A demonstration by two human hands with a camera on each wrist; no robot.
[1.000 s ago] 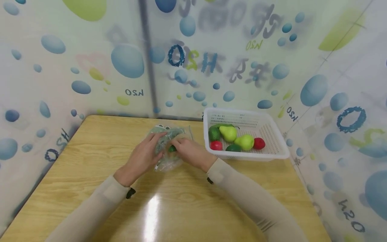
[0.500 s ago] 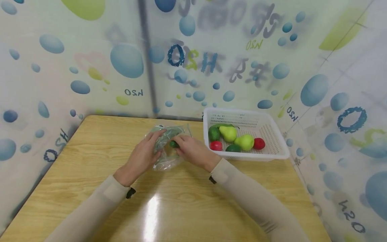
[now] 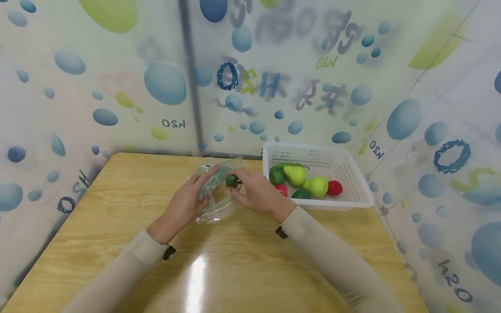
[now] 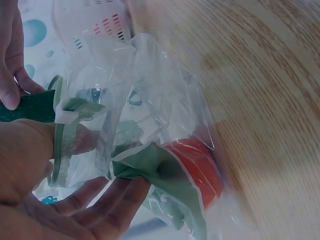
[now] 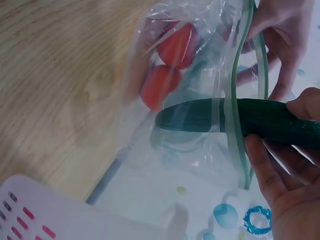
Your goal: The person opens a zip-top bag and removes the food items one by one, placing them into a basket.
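A clear zip bag [image 3: 215,214] with a green-edged mouth is on the wooden table. My left hand [image 3: 180,206] holds it by the mouth; in the left wrist view its fingers [image 4: 112,202] lie along the outside, with part of the hand inside the rim. My right hand [image 3: 260,193] grips a dark green cucumber [image 5: 270,119] between thumb and fingers. The cucumber's front end is inside the bag, and its rear end sticks out through the mouth. Two red round things [image 5: 176,46] show through the plastic, their kind unclear.
To the right stands a white slotted basket [image 3: 332,203] holding green pears [image 3: 315,187], red fruit [image 3: 334,188] and dark green produce [image 3: 277,176]. The wooden table [image 3: 129,187] meets a patterned curtain [image 3: 242,113] at the back.
My right hand has drawn slightly right and up with the cucumber, whose end now shows more plainly. The bag's mouth stands wider. My left hand has stayed nearly in place.
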